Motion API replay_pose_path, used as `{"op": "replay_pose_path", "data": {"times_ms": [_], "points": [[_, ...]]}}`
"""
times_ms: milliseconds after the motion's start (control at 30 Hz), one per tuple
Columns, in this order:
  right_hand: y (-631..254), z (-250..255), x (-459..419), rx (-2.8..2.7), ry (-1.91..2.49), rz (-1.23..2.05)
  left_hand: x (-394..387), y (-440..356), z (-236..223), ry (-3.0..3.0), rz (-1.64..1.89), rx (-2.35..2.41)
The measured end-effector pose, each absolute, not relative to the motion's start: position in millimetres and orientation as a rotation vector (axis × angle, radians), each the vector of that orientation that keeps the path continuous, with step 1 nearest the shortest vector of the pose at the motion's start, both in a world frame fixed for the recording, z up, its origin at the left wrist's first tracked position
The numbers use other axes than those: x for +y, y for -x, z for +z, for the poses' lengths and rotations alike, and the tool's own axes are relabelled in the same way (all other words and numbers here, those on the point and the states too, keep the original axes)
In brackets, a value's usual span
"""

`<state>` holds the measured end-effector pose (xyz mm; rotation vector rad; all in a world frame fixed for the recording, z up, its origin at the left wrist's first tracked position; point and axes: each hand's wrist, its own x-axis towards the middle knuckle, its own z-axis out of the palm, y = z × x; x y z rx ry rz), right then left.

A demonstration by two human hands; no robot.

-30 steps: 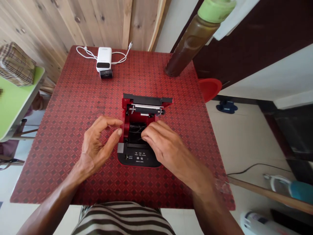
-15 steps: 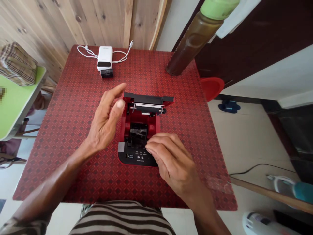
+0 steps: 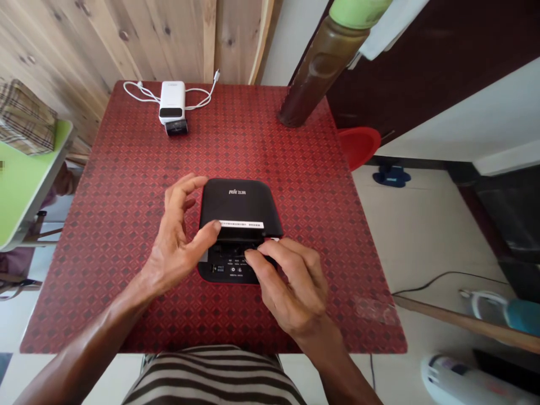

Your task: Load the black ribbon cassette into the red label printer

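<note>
A small black-and-red printer (image 3: 241,205) sits on the table in front of me, its black lid lowered but a dark gap left at the front. Along the lid's front edge runs a white strip (image 3: 242,225) with dark marks. My left hand (image 3: 179,236) is spread at the printer's left side, thumb on the lid's front edge and fingers by its back left corner. At the front right of the gap, my right hand (image 3: 291,281) has its thumb and fingers drawn together over the control panel (image 3: 230,271). Whatever lies between those fingertips is hidden.
A white power bank (image 3: 172,98) with a white cable and a small black object (image 3: 176,127) lie at the back left. A tall brown bottle (image 3: 314,70) with a green cap stands at the back right. A red stool (image 3: 358,147) is beyond the table's right edge.
The printer's lid, upright before, has swung down over the red interior. My left hand has moved its thumb onto the lid's front edge. My right hand stays near the front right.
</note>
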<state>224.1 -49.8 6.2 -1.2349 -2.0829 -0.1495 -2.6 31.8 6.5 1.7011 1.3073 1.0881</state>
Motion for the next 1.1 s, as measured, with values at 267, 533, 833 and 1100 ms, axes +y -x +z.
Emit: {"op": "replay_pose_path", "data": {"times_ms": [267,533,833,1100], "points": [[-221.3,4.1,-44.8,-2.073,1.195,-0.230,12.3,4.5,-20.5,-1.502,1.049,1.181],[-230.1,9.5,-48.9,-2.027,1.266,-0.047,14.3,4.8,-14.9,-1.297,0.974,1.090],[-231.8,4.8,-51.8,-2.014,1.314,0.027,12.2,0.1,-17.4,-1.227,1.029,1.094],[-261.8,-5.3,-46.8,-1.570,1.284,0.228,3.2,9.9,-23.5,-1.000,1.045,1.074]]}}
